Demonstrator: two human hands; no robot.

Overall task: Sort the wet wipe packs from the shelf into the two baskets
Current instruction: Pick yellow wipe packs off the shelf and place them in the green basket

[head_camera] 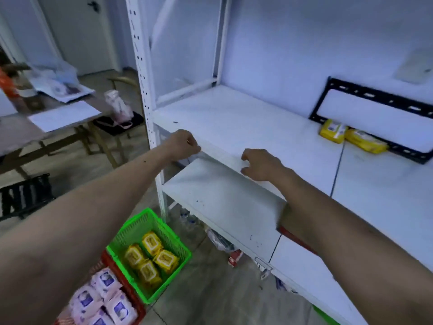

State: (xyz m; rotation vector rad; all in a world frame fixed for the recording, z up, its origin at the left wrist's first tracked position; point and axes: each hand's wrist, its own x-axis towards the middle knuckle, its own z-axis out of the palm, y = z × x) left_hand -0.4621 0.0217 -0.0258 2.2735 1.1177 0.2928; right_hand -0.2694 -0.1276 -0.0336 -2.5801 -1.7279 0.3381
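Two yellow wet wipe packs (351,136) lie at the back right of the white shelf (234,118). On the floor stands a green basket (140,227) with several yellow packs (150,256). Beside it, a red basket (127,287) holds several pink-white packs (103,296). My left hand (184,144) hovers at the shelf's front left edge, fingers curled, holding nothing. My right hand (260,164) rests over the front edge, fingers loosely bent and empty.
A black metal frame (375,95) leans on the wall behind the yellow packs. A lower shelf board (222,198) juts out below. A table (21,134) with papers stands left, a black crate (23,195) under it. Clutter lies on the floor beneath the shelves.
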